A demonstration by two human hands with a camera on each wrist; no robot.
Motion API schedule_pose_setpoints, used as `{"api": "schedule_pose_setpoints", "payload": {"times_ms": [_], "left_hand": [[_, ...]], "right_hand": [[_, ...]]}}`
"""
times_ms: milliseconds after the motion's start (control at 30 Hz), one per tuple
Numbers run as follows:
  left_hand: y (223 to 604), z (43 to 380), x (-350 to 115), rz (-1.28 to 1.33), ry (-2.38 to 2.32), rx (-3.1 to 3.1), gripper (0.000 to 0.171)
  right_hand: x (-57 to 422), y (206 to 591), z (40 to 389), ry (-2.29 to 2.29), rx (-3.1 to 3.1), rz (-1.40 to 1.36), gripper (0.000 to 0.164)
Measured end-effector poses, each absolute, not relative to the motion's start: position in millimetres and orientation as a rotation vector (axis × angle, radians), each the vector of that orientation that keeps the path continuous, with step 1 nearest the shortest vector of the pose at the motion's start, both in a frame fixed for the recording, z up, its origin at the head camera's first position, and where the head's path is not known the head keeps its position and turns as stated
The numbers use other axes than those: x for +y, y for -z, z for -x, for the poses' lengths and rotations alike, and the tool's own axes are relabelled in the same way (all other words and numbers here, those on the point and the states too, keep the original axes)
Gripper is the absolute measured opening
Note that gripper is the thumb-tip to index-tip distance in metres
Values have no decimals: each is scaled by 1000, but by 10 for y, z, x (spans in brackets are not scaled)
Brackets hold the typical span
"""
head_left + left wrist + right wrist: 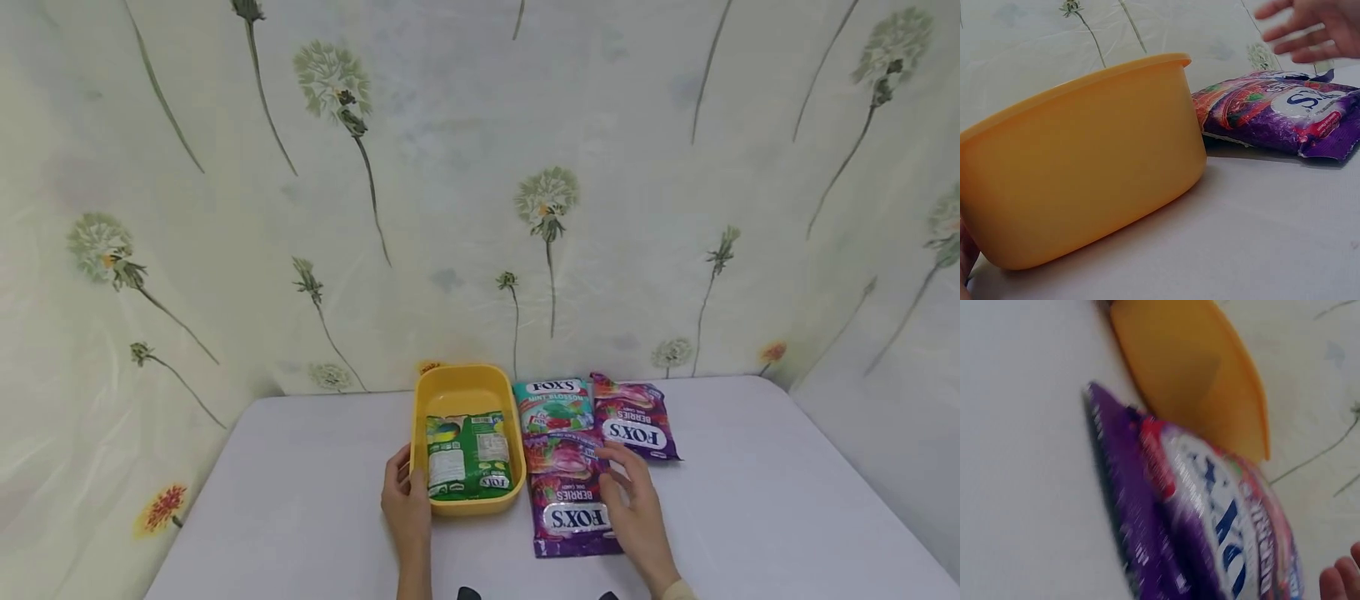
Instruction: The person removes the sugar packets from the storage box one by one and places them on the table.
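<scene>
A yellow plastic bin (517,417) stands on the table, with a green candy bag (468,458) lying inside it. My left hand (407,504) rests against the bin's left side, thumb near the rim; most of its fingers are out of sight in the left wrist view. To the right of the bin lies a purple Fox's Berries candy bag (576,492), also large in the right wrist view. My right hand (633,512) is over its right edge with fingers spread, and the left wrist view shows those fingers raised above the bags, gripping nothing.
A teal Fox's candy bag (555,404) lies behind the near purple bag, partly overlapped by it. Another purple Berries bag (633,421) lies to its right. The white-covered table (315,500) meets a dandelion-patterned curtain (450,208) at the back.
</scene>
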State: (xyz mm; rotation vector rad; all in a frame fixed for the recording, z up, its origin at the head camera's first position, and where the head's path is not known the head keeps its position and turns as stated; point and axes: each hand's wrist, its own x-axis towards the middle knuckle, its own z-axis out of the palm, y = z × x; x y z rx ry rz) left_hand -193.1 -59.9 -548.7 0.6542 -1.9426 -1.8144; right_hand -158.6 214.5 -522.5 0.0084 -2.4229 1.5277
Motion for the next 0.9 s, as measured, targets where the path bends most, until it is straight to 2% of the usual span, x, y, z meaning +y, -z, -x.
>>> {"api": "schedule_pose_setpoints", "payload": {"times_ms": [233, 467, 900], "left_hand": [[5495, 1935, -594, -645, 1810, -1949, 37], [5522, 1948, -570, -627, 1804, -1943, 37], [5498, 1937, -588, -623, 1805, -1925, 37]], "right_hand": [[1746, 4902, 1583, -1925, -2416, -343, 33], [1384, 4781, 1679, -2103, -2479, -366, 41], [1080, 4651, 1896, -1974, -2710, -350, 49]]}}
